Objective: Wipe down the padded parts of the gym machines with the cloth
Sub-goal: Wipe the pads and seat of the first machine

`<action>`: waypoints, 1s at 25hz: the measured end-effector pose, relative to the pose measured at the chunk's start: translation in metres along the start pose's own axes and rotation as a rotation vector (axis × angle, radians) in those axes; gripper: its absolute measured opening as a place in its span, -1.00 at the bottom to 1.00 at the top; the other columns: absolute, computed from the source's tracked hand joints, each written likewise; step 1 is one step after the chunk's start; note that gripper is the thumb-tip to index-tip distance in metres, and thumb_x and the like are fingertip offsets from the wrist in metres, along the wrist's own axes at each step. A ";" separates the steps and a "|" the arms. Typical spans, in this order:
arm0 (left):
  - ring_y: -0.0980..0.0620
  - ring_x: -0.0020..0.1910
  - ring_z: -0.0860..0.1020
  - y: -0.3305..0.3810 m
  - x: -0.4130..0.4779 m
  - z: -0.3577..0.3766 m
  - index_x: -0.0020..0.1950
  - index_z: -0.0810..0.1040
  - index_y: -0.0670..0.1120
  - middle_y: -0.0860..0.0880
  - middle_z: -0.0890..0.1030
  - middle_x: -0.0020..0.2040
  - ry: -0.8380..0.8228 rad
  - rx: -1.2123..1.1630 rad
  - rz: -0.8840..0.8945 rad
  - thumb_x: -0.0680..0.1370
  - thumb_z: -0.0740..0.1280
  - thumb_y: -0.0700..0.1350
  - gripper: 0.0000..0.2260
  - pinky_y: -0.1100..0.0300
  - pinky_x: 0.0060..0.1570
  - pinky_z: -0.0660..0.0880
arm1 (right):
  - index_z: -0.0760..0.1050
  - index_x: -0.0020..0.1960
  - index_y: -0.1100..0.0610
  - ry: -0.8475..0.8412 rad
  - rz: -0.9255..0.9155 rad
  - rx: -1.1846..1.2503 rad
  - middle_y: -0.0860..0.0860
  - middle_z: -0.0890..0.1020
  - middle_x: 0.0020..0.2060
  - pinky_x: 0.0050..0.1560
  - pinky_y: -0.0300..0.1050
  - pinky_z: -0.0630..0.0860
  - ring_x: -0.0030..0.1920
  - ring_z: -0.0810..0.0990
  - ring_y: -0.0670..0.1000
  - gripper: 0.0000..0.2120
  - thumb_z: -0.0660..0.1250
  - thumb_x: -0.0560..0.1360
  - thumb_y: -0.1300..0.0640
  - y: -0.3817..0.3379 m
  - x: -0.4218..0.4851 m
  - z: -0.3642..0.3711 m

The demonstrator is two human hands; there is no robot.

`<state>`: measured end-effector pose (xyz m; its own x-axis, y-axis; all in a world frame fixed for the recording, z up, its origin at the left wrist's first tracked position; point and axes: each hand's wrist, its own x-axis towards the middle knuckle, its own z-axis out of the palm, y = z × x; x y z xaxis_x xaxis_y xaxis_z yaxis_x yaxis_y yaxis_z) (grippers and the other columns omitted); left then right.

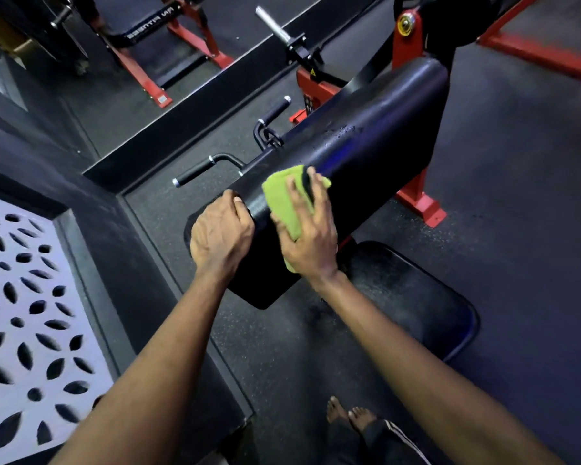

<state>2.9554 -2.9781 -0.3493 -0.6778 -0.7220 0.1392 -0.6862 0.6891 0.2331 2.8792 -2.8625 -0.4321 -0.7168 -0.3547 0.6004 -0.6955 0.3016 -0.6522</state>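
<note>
Right hand: fingers spread and laid flat on a folded green cloth, pressing it onto the upper face of the arm pad. The cloth shows past the fingertips and again under the heel of the palm. A dark patch between two fingers; cannot tell what it is.

Left hand: just beside the right, fingers curled over the pad's edge near its close end, gripping it. The hands do not touch.

Arm pad: long, black, rounded, running away from the hands up and to the right. A scatter of droplets on its far half.

Below the pad, to the right: a flat black seat pad. Red frame under the arm pad. Two black-gripped handles beyond the pad on the left side.

Floor dark, speckled rubber. Patterned cut-out panel far left. Bare feet at the bottom edge.
</note>
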 end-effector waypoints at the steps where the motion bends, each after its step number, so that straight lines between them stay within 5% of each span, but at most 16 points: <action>1: -0.25 -0.08 0.58 -0.001 0.000 0.000 -0.02 0.42 -0.06 -0.18 0.63 -0.06 0.000 -0.006 0.000 0.67 0.03 0.01 -0.76 -0.03 -0.10 0.38 | 0.38 0.53 0.19 -0.065 -0.099 -0.043 0.30 0.26 0.54 0.52 0.17 0.27 0.54 0.28 0.27 -0.39 0.42 0.53 0.06 0.007 0.002 -0.004; 3: -0.22 -0.09 0.57 -0.001 -0.001 -0.001 -0.03 0.42 -0.06 -0.16 0.62 -0.07 -0.003 -0.032 0.004 0.67 0.03 0.01 -0.76 -0.03 -0.09 0.39 | 0.36 0.54 0.17 -0.051 -0.118 -0.130 0.30 0.26 0.54 0.50 0.16 0.31 0.53 0.29 0.27 -0.34 0.40 0.47 0.11 0.030 0.022 -0.014; 8: -0.19 -0.12 0.57 0.001 0.000 0.000 -0.06 0.40 -0.06 -0.12 0.60 -0.12 0.012 -0.028 0.033 0.67 0.03 0.01 -0.75 -0.05 -0.08 0.45 | 0.36 0.54 0.14 0.306 0.450 0.048 0.23 0.25 0.57 0.46 0.11 0.36 0.54 0.30 0.18 -0.41 0.36 0.57 -0.01 0.064 0.075 -0.024; 13: -0.18 -0.15 0.56 0.001 0.000 0.000 -0.08 0.37 -0.05 -0.13 0.60 -0.14 0.001 -0.005 0.040 0.67 0.02 0.01 -0.76 -0.05 -0.12 0.43 | 0.38 0.54 0.11 0.126 0.155 -0.022 0.20 0.28 0.56 0.54 0.03 0.27 0.55 0.28 0.20 -0.40 0.42 0.55 0.00 0.012 0.011 0.003; 17: -0.14 -0.16 0.53 0.004 -0.001 0.001 -0.06 0.37 -0.05 -0.10 0.58 -0.13 -0.009 0.018 0.021 0.67 -0.01 0.05 -0.73 -0.01 -0.14 0.38 | 0.29 0.56 0.13 -0.033 -0.013 -0.035 0.27 0.24 0.55 0.57 0.10 0.21 0.57 0.23 0.25 -0.28 0.38 0.43 0.19 0.042 0.011 -0.007; 22: -0.09 0.05 0.60 0.011 0.012 -0.011 0.11 0.61 -0.03 -0.06 0.68 0.02 -0.051 -0.352 -0.162 0.66 0.08 0.08 -0.65 0.06 0.02 0.44 | 0.24 0.59 0.14 0.314 0.559 0.215 0.27 0.22 0.56 0.56 0.05 0.21 0.56 0.22 0.21 -0.39 0.33 0.60 0.05 0.084 0.049 -0.016; 25: 0.02 0.12 0.57 0.050 0.030 -0.002 0.19 0.61 -0.08 -0.04 0.66 0.12 -0.075 -0.322 0.161 0.67 0.12 -0.02 -0.70 0.16 0.15 0.42 | 0.18 0.62 0.16 0.340 0.657 0.247 0.29 0.21 0.56 0.57 0.00 0.19 0.57 0.22 0.23 -0.36 0.32 0.63 0.00 0.059 0.029 0.001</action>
<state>2.9016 -2.9654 -0.3317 -0.7961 -0.5910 0.1301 -0.4591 0.7299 0.5064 2.8175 -2.8555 -0.4540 -0.9817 0.1311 0.1381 -0.1202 0.1358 -0.9834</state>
